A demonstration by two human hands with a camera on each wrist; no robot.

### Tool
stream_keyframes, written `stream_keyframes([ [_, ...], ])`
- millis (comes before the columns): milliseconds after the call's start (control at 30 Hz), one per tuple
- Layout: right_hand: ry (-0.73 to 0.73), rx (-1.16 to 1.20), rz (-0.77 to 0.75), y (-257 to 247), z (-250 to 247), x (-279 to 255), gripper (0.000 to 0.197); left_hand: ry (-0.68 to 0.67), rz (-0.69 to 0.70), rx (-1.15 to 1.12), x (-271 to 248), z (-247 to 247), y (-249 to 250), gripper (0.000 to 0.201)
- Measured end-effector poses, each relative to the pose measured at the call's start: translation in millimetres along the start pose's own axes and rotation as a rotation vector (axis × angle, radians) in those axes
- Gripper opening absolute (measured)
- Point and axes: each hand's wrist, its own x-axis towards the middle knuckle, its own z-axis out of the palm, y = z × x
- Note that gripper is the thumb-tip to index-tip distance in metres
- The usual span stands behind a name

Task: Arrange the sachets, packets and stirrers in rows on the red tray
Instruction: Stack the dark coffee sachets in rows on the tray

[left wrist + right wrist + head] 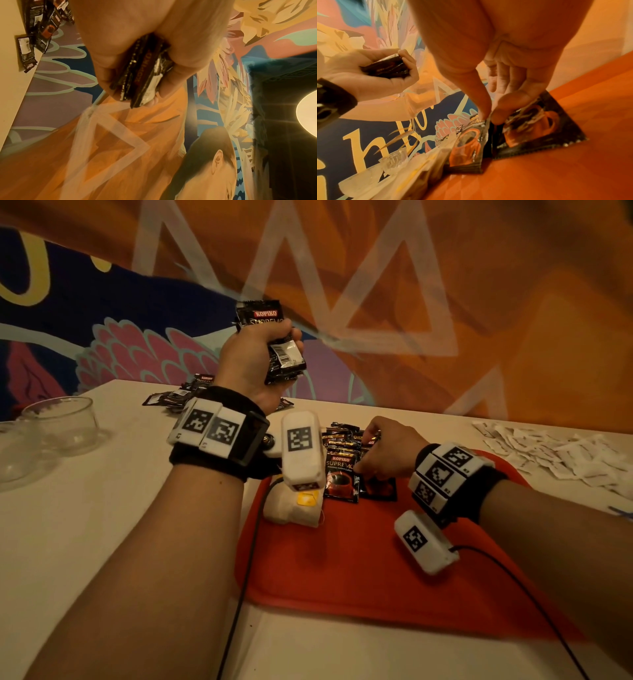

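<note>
Partly hidden, left hand clutching coffee packets, right hand pinching tray sachet.

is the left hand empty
No, the left hand grips a bunch of black Kopiko coffee sachets, raised well above the table.

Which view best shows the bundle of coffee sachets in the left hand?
Head view: the bundle of coffee sachets in the left hand shows its printed faces. The left wrist view shows only stacked edges; the right wrist view shows it small and dark.
</note>
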Motion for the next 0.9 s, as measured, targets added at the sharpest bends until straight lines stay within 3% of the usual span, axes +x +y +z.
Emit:
stream_keyframes([
  [267,0.043,0.191,-0.033,5,-16,4,0.038,-0.061,-0.096,-0.06,-5,2,-2,0.019],
  [467,0.107,0.506,-0.262,-8,-34,-10,0.012,0.004,-0.059,0.165,-3,9,-17,0.034],
  [700,0.133,0.773,-0.425,-22,-36,-26,0.02,-0.115,-0.068,0.247,-14,30,-40,0.031],
  [800,0.164,0.841,-0.411,-20,-35,-25,0.018,-0.125,-0.008,0.29,-17,36,-47,0.033],
  [900,0.308,0.76,-0.424,-14,-39,-25,0.021,-0.015,0.105,0.316,-17,39,-50,0.046],
])
